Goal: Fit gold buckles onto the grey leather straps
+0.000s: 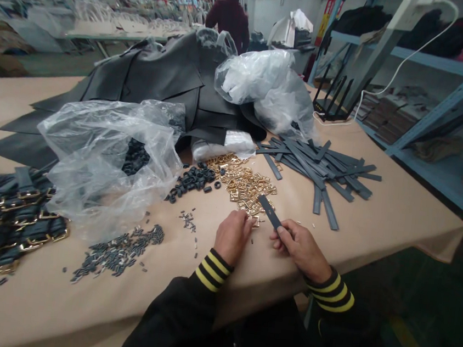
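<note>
My right hand [300, 248] grips the lower end of a dark grey strap [269, 210], thumb on top. The strap tilts up to the left and has a small slot near its middle. Just left of it, my left hand [231, 235] is closed, its fingertips pinched at a gold buckle [256, 221] by the near edge of the buckle pile [249, 183]. The fingers partly hide that buckle. To the right lies a loose heap of similar dark straps [323, 169]. Small black loops [193, 182] sit left of the buckles.
Small dark tube pieces [118, 252] are scattered at front left. Finished-looking buckled straps [11, 222] lie at the far left. Behind are a clear plastic bag [109, 155], black sheets [154, 77], white bags [261, 80] and a router [332, 104]. A person [230, 19] stands beyond the table.
</note>
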Motion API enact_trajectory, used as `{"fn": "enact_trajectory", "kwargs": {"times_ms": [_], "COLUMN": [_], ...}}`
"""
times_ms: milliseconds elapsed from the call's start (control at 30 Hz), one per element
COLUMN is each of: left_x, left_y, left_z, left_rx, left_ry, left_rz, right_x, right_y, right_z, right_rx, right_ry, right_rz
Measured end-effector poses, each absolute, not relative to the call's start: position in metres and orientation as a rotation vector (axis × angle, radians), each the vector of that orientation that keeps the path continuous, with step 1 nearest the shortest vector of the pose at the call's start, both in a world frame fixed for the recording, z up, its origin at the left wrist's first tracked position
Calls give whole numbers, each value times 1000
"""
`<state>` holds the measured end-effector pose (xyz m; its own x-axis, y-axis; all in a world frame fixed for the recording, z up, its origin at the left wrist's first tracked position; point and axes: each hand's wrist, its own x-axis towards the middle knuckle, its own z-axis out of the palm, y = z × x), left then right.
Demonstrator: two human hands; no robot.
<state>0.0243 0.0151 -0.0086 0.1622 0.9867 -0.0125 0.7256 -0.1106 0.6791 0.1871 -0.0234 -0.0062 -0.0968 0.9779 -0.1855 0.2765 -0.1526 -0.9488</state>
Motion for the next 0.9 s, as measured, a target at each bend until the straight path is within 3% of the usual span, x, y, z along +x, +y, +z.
{"fn": "enact_trajectory", "kwargs": {"times_ms": [100, 267, 467, 567, 800, 900], "left_x": [43, 49, 25, 16, 2, -2], "left_y": [25, 26, 13, 5, -11, -16], "left_z": [-7, -10, -17, -14, -7, -8], "left_rx": [2157, 2244, 2011, 1885, 1681, 1479], "left_ry": [1710, 1497, 1073, 1005, 915, 917], "left_rz": [347, 332, 844, 933, 1024, 1016], "right_x": [194, 195, 185, 179, 167, 161], "right_y": [-18, -14, -16, -17, -21, -24], "right_z": [-9, -12, -10, -10, -12, -12], "right_rx": [-1519, -1577, -1307, -1105, -902, -963], "right_ry": [-1358, -1473, -1092, -977, -871, -982], "right_rz": [1238, 1059, 1650, 1898, 2124, 2005]}}
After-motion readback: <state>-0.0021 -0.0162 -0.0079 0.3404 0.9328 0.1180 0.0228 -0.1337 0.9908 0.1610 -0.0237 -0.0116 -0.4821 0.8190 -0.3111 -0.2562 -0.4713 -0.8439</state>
